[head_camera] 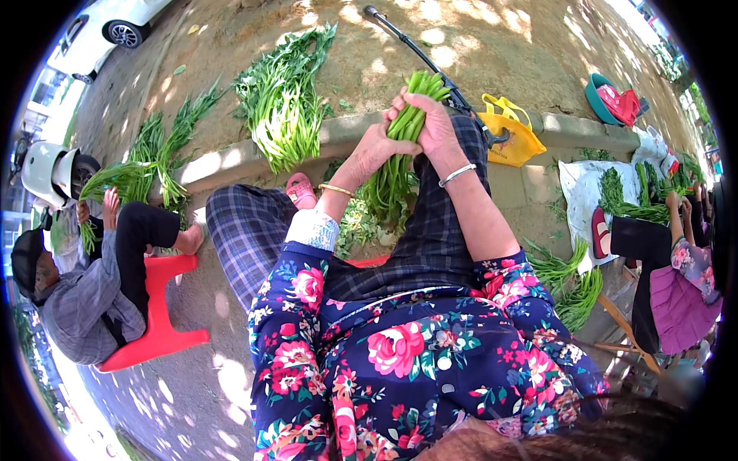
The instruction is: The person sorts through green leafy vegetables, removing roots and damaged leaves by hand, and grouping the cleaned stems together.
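Over my knees I hold a bundle of long-stemmed leafy greens, its pale cut ends pointing away from me and its leaves hanging toward my lap. My left hand grips it from the left, lower on the stems. Around its right side wraps my right hand, the thumb lying across the stems near the cut ends. Fingers of both hands meet around the bundle, and some are hidden behind it. Loose leaves lie on the ground between my legs. A larger heap of the same greens rests on the kerb ahead left.
A black walking stick leans by my right knee, beside a yellow bag. Left, a person on a red stool holds greens. Right, another person sits near a white sheet with greens. A teal basin stands beyond the kerb.
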`<state>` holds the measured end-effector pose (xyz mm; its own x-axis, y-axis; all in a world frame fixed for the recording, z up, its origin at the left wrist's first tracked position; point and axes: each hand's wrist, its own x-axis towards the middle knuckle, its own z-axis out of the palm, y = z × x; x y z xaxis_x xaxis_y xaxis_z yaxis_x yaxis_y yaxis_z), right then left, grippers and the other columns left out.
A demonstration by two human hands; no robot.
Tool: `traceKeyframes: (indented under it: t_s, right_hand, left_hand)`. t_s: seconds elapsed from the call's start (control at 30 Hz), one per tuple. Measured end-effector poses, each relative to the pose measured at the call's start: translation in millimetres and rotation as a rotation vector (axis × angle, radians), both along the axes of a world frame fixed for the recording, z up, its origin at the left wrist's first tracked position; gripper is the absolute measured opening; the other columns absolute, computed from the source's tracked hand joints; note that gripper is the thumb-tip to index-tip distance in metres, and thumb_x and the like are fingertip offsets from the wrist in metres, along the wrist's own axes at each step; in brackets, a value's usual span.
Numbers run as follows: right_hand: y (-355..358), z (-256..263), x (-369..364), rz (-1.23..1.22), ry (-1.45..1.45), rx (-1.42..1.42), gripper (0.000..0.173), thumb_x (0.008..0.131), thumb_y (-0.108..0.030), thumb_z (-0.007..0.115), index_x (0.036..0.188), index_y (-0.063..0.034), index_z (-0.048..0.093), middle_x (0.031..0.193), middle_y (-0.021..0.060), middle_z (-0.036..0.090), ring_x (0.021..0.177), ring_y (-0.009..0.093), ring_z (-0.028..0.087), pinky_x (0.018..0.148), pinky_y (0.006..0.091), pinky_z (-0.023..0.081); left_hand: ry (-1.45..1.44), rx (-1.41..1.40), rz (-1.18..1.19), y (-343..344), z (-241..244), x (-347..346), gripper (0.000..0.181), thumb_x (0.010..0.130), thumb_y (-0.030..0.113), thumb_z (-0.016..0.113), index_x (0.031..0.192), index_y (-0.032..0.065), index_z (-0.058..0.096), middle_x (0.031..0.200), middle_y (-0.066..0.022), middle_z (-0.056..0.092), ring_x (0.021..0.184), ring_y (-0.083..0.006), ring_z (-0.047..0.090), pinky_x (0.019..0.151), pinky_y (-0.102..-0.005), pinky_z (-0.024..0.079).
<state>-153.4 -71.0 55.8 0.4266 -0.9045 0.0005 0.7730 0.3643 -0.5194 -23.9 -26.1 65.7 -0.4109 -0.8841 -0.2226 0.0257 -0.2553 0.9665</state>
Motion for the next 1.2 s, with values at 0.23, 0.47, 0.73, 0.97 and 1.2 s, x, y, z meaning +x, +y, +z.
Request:
traceKeyframes:
  t_s: [0.23, 0.47, 0.73, 0.97, 1.2]
  right_hand:
    - [-24, 5, -28, -0.192, -0.202, 0.108, 0.014, 0.073, -0.006, 0.062, 0.074, -0.0047, 0.047, 0.066, 0.0061, 0.05, 0.063, 0.02, 0.051, 0.072, 0.0391, 0.046]
    - [-42, 6, -45, -0.277, -0.277, 0.205, 0.016, 0.072, -0.006, 0.063, 0.07, -0.003, 0.047, 0.065, 0.0085, 0.051, 0.061, 0.022, 0.051, 0.069, 0.0399, 0.047]
    - [-45, 1, -42, -0.324, -0.24, 0.257, 0.019, 0.072, -0.008, 0.063, 0.072, 0.0004, 0.046, 0.067, 0.0088, 0.048, 0.065, 0.022, 0.05, 0.071, 0.0383, 0.045]
    - [-45, 2, -42, -0.346, -0.215, 0.272, 0.02, 0.072, -0.008, 0.064, 0.071, 0.001, 0.047, 0.065, 0.011, 0.049, 0.063, 0.023, 0.05, 0.072, 0.04, 0.046]
    - [-46, 3, -40, -0.356, -0.186, 0.304, 0.016, 0.072, -0.006, 0.062, 0.07, -0.0016, 0.046, 0.063, 0.0092, 0.05, 0.06, 0.024, 0.052, 0.069, 0.0425, 0.047]
  left_hand:
    - [-0.137, -0.166, 0.232, 2, 0, 46, 0.055, 0.084, 0.041, 0.045, 0.119, -0.0008, 0.046, 0.114, -0.0146, 0.05, 0.099, -0.0243, 0.052, 0.085, -0.0316, 0.041]
    - [-0.235, -0.005, 0.209, 39, -27, 106, 0.023, 0.08, 0.008, 0.056, 0.1, -0.0004, 0.059, 0.078, -0.0048, 0.062, 0.065, -0.0089, 0.056, 0.059, -0.0193, 0.045]
    - [-0.513, -0.39, 0.326, 59, -42, 60, 0.033, 0.065, 0.007, 0.069, 0.096, 0.0051, 0.059, 0.068, -0.003, 0.057, 0.057, -0.0099, 0.052, 0.054, -0.0237, 0.044]
    - [-0.536, -0.523, 0.407, 51, -37, 48, 0.025, 0.065, 0.005, 0.069, 0.089, 0.0047, 0.063, 0.07, -0.0012, 0.054, 0.057, -0.0086, 0.048, 0.055, -0.0225, 0.042]
    - [-0.14, -0.207, 0.398, 42, -53, 56, 0.014, 0.071, 0.005, 0.065, 0.085, 0.0028, 0.064, 0.072, 0.0013, 0.059, 0.06, -0.0053, 0.049, 0.057, -0.0203, 0.042]
